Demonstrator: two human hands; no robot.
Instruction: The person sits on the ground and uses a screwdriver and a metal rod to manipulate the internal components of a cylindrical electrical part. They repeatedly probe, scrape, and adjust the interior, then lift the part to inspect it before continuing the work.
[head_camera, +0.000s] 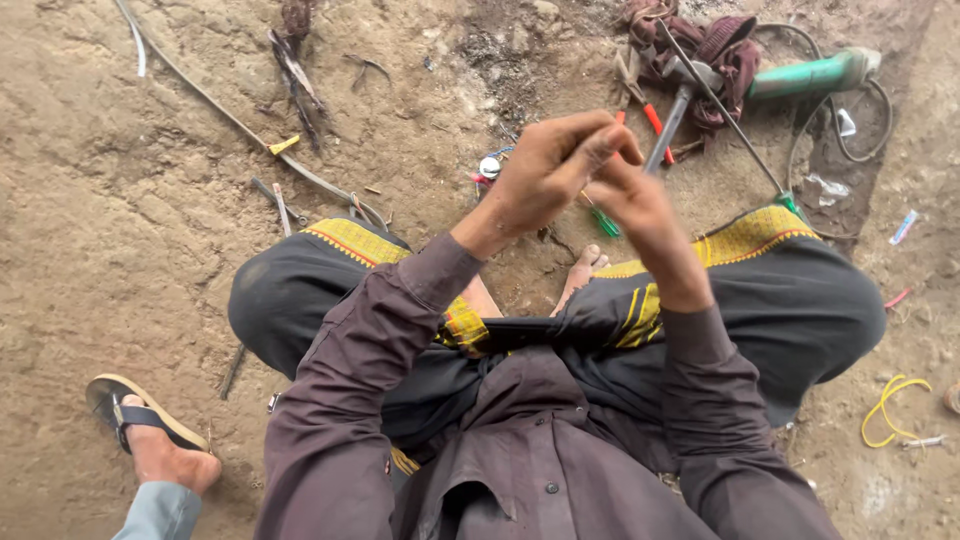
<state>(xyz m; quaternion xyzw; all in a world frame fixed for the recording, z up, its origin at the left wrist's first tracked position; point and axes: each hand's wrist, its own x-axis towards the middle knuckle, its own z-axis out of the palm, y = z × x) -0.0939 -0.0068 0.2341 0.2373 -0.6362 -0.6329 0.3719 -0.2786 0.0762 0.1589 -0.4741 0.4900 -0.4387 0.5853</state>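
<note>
Both pinching one small hidden piece, left hand (545, 170) and right hand (630, 195); probably light, stiff, best gripped by fingertips, hammer (672, 110) at one o'clock

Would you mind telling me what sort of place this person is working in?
Probably an informal outdoor repair spot on bare dirt ground. A green angle grinder, a hammer and loose cables lie scattered around the squatting person.
</note>
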